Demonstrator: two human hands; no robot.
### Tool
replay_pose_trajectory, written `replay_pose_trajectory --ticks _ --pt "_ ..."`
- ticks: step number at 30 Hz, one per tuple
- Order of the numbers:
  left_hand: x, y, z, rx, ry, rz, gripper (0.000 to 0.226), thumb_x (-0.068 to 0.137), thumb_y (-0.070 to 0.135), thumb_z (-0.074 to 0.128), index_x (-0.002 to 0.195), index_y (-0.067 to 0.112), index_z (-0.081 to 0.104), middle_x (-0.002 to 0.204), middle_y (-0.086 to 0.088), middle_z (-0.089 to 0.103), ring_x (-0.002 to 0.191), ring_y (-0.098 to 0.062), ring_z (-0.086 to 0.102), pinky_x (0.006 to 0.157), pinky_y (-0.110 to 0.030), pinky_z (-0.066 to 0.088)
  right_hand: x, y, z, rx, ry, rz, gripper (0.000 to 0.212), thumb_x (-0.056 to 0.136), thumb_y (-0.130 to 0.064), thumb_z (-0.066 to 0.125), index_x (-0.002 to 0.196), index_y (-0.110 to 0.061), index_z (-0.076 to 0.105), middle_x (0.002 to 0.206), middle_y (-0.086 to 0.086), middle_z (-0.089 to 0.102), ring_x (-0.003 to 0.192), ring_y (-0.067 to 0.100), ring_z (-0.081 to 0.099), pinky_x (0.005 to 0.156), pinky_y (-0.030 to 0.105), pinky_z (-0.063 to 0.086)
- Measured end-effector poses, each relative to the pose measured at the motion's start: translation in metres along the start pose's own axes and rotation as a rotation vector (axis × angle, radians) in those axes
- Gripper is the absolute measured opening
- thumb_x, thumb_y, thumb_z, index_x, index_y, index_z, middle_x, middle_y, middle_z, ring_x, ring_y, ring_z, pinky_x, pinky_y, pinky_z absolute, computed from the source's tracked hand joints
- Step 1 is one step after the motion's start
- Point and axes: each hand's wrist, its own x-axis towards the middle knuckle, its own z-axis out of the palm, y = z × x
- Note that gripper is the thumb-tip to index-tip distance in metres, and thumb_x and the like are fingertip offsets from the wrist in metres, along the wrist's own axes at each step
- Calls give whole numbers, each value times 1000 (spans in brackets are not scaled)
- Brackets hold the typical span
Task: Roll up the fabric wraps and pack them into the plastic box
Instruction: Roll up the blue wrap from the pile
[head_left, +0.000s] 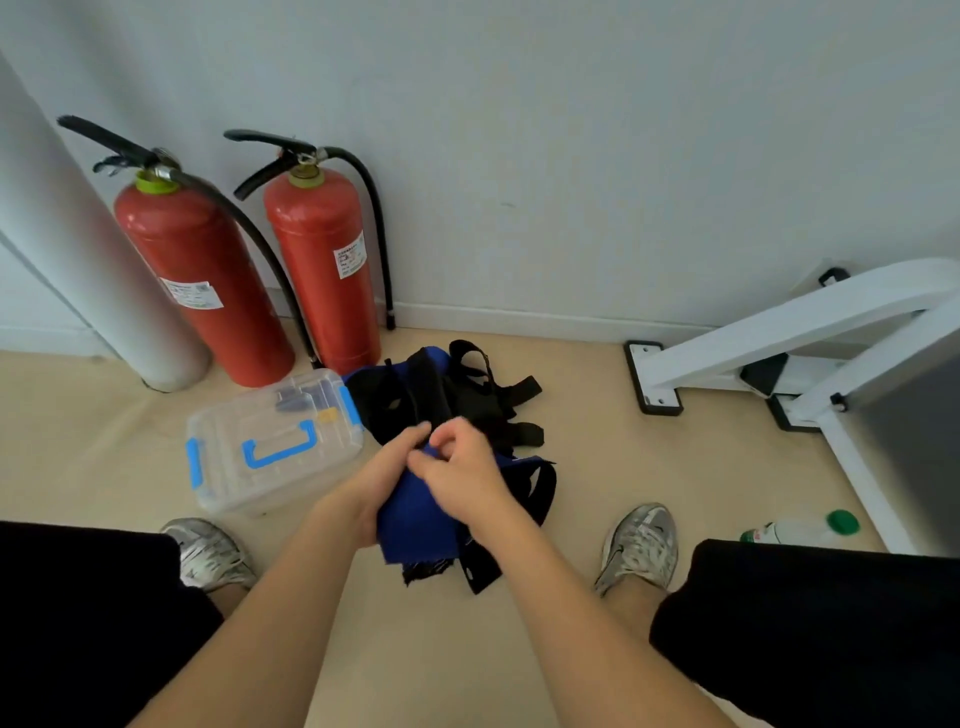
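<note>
A blue fabric wrap (415, 525) with black straps hangs between my hands above the floor. My left hand (382, 475) grips its left side from beneath. My right hand (460, 465) pinches its top edge, fingers curled. Behind them a pile of black and blue wraps (457, 400) lies on the floor. The clear plastic box (270, 447) with blue latches and a blue handle stands to the left, its lid on.
Two red fire extinguishers (322, 265) stand against the wall behind the box, beside a white pillar (78, 260). A white metal frame (779, 343) occupies the right. A bottle with a green cap (805, 527) lies near my right shoe (641, 545).
</note>
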Motion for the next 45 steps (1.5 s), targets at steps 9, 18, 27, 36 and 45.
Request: replay_pose_trajectory --ticks 9,18,27,36,45 --pt "21 -28 -41 357 407 105 29 104 31 72 107 3 74 110 -21 78 95 -29 71 80 -39 53 22 65 -35 -414 -226 257 5 94 -10 71 93 -9 76 90 8 78 84 22 77 73 30 57" --pt "2 -25 -56 26 359 184 9 92 14 57 92 7 61 80 -14 74 78 -29 70 67 -37 59 34 115 -15 -454 -212 332 75 90 -41 83 147 -13 42 128 1 60 115 21 57 96 35 49" --pt "6 -32 -78 352 256 148 19 91 26 67 98 9 67 81 -8 72 76 -24 66 76 -38 55 63 111 -1 675 38 428 49 104 -11 70 145 -31 50 123 15 80 115 39 76 104 55 59" --pt "14 -46 -82 610 254 217 28 96 58 74 94 33 85 84 8 81 74 -6 74 66 -16 51 87 102 6 803 127 396 60 104 -1 64 152 -35 51 135 10 72 116 34 76 96 60 63" --pt "8 -22 -77 691 145 160 34 73 47 74 69 15 63 71 -3 52 72 -21 49 71 -34 37 102 72 -22 894 323 322 36 95 -8 76 130 -10 68 108 14 83 97 30 83 79 43 68"
